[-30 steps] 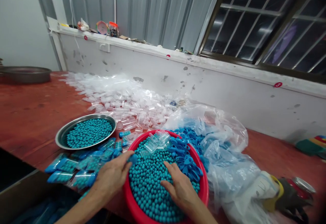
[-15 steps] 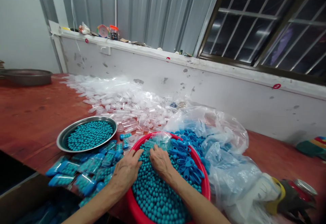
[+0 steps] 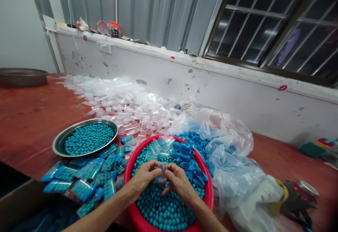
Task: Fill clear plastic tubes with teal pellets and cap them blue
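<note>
Over a red basin (image 3: 129, 181) full of teal beads (image 3: 163, 211), my two hands meet. My left hand (image 3: 145, 177) pinches a small clear plastic container (image 3: 162, 166) from its left side. Fingers of my right hand (image 3: 180, 182) are closed on the same container from the other side. Whether any beads are inside it, I cannot tell. Several more clear containers (image 3: 160, 148) lie on the beads at the basin's far side. Blue plastic caps (image 3: 188, 158) are heaped along its right side. To the left lie filled, blue-capped containers (image 3: 83, 189).
A steel bowl (image 3: 56, 149) of teal beads stands left of the basin. Behind it spreads a pile of clear containers (image 3: 126, 101). A plastic bag (image 3: 232, 175) with blue caps sits right. A box (image 3: 18, 204) is at lower left, a dark pan (image 3: 23, 77) at far left.
Both hands have come together over the basin's middle, with a clear container now between their fingers. Half a second ago they were apart at the beads. The view has shifted slightly.
</note>
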Action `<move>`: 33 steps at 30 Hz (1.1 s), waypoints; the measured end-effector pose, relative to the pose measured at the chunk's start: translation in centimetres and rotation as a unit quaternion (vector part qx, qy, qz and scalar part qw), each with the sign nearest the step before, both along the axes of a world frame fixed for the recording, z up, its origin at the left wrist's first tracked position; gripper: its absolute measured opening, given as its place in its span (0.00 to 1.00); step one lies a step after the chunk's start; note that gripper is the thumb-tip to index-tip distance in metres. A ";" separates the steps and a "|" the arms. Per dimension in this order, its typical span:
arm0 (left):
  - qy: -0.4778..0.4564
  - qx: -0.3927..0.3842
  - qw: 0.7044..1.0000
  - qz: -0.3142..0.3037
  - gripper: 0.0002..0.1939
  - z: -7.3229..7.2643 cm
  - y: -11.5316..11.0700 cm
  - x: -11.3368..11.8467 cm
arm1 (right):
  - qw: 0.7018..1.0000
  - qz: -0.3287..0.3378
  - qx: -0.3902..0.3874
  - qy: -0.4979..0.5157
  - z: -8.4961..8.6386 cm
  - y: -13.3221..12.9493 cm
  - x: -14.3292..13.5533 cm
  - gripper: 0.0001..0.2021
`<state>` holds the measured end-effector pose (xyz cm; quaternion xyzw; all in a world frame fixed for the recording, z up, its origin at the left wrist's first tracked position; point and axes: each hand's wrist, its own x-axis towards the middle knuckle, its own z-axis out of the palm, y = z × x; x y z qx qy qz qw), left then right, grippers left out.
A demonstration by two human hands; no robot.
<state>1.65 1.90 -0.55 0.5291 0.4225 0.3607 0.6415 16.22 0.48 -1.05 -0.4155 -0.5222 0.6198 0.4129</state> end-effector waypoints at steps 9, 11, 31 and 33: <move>0.006 0.089 0.994 -0.059 0.08 0.3 -0.1 0.1 | 0.994 -0.025 0.039 -0.098 1.1 -0.8 2.2 0.11; 0.016 0.082 0.994 -0.070 0.09 0.5 -0.4 0.5 | 0.995 -0.008 0.037 -0.088 1.2 -1.1 2.3 0.16; 0.271 -0.067 0.957 -0.072 0.13 -1.2 0.8 3.2 | 0.754 0.017 0.099 -0.649 0.8 -2.9 4.9 0.10; 0.193 -0.144 0.970 -0.043 0.12 -2.0 0.6 4.5 | 0.815 0.001 0.093 -0.572 0.1 -2.1 5.0 0.10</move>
